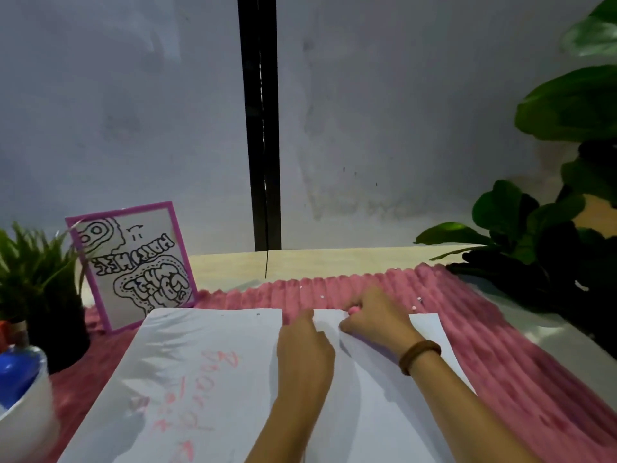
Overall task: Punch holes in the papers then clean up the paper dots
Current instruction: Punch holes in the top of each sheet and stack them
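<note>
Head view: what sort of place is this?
Probably a home or office craft desk against a wall: papers on a pink ribbed cloth, a pink-framed doodle sign propped up, a potted fern and a big-leafed plant.

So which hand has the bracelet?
The right hand, gripping a pink punch at the paper's edge; a brown bracelet rings its wrist. The left hand has a bare wrist.

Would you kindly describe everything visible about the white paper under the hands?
The paper is thin, white and lies flat on the pink ribbed cloth, with faint pink handwriting across it. The left hand rests on it; the right hand pinches its far edge, raising a curl there. Its near end runs out of frame.
</note>
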### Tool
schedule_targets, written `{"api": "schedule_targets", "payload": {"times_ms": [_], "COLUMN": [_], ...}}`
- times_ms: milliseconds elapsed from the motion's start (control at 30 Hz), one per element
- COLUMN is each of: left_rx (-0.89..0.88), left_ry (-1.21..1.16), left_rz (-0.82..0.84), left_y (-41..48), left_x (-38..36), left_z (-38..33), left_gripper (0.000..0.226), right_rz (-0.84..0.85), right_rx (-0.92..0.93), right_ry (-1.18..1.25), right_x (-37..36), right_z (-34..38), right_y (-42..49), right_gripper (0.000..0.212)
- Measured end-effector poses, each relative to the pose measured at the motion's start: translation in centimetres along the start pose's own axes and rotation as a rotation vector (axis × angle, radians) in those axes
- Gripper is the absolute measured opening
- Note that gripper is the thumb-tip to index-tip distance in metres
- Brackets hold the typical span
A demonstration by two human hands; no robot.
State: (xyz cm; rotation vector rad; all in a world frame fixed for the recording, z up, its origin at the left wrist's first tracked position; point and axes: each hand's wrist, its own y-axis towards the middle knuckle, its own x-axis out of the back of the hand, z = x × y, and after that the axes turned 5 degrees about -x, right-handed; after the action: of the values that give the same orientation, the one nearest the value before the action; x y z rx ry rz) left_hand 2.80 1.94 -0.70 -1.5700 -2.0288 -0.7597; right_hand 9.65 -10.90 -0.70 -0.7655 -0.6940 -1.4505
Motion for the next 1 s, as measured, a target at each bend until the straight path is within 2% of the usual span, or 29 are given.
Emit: {"api": "schedule_targets", "payload": {"times_ms": [133, 300, 433, 633, 767, 833, 1000], "left_rx": [-0.042, -0.119, -0.049, -0.057, -0.092, -0.1, -0.012], "left_ry": [-0.052, -0.057, -0.116, -0.222, -0.29, -0.32, -0.499], "left_rz": [-0.045, -0.065, -0.071, -0.09, -0.111, -0.125, -0.123], "left_y": [0.7, 0.7, 0.9, 1.0, 1.0, 1.0, 1.3], "left_x": [-0.9, -1.3, -1.2, -1.2, -1.0, -0.9, -0.4], "left_z": [1.7, 2.2, 1.9, 1.8, 1.7, 1.6, 1.6], "left_gripper": [0.046, 0.036, 0.043, 0.041, 0.032, 0.026, 0.021], "right_rz": [-0.1, -0.13, -0.135, -0.112, -0.07, -0.07, -0.035], "right_rx": [0.029, 0.056, 0.04, 0.013, 0.022, 0.012, 0.035], "right_ry": [-0.025, -0.032, 0.002, 0.028, 0.054, 0.058, 0.114], "right_x": [-0.5, -0.3, -0.2, -0.1, 0.3, 0.3, 0.0], "right_z": [-0.2, 0.0, 0.0, -0.2, 0.1, 0.3, 2.1], "right_y": [-0.1, -0.6, -0.7, -0.2, -0.5, -0.5, -0.1], "right_gripper": [0.024, 0.002, 0.005, 0.002, 0.015, 0.015, 0.024]}}
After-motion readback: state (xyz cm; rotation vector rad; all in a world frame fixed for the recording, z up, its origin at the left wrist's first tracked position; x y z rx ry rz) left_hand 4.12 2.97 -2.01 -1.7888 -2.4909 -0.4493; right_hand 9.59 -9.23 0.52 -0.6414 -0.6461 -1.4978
